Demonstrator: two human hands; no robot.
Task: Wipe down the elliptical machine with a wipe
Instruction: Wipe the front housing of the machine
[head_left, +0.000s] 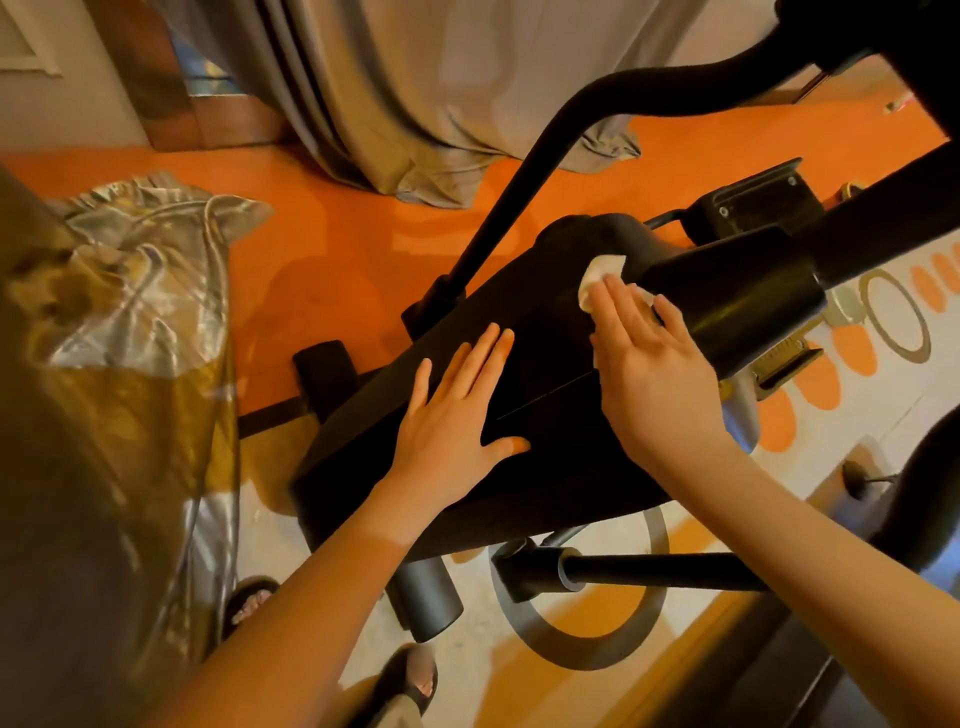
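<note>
orange floor (332, 249) | left hand (457, 415) flat on elliptical housing (545, 364) | right hand (644, 358) fingers straight, pressing wipe (600, 273)

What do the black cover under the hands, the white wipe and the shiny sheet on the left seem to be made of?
The black cover looks like matte moulded plastic: smooth, with a thin seam line. The white wipe seems soft paper or nonwoven cloth, crumpled under the right hand. The shiny sheet looks like satin fabric or metallic film; its creased, glossy folds leave that open.
</note>
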